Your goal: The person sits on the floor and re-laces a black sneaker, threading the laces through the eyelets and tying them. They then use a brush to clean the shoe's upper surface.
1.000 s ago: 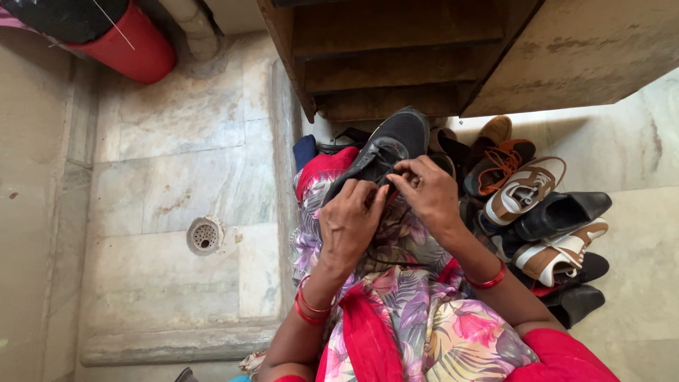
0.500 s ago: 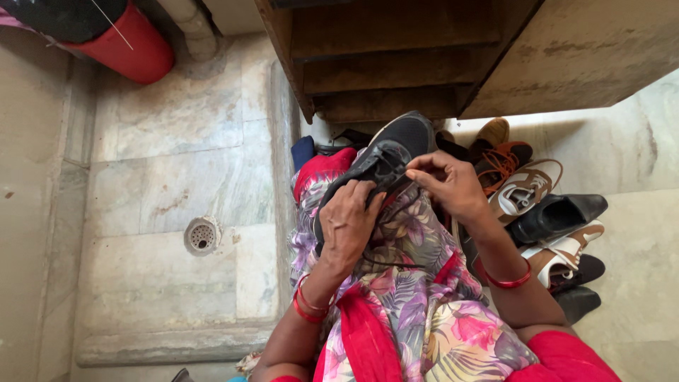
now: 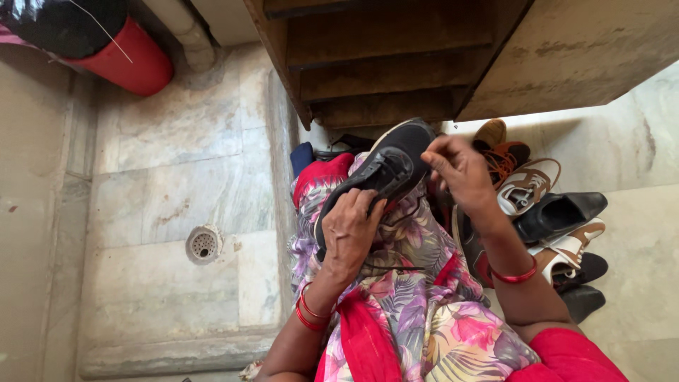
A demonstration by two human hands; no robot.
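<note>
A black lace-up sneaker [image 3: 387, 166] rests on my lap, which is covered by floral cloth [image 3: 414, 283]. My left hand [image 3: 350, 237] grips the shoe at its heel end and holds it steady. My right hand [image 3: 458, 168] is raised just right of the shoe's toe, its fingers pinched together near the laces. Whether a lace end sits between those fingers is too blurred to tell. Both wrists wear red bangles.
A row of shoes [image 3: 548, 212] lies on the floor to my right: brown, white-and-tan, and black pairs. Dark wooden steps [image 3: 382, 78] rise ahead. A round floor drain [image 3: 204, 244] sits at left, a red cylinder [image 3: 131, 60] at top left.
My right hand has lifted off the shoe's laces and moved up and to the right. The left hand has shifted down along the shoe towards its heel.
</note>
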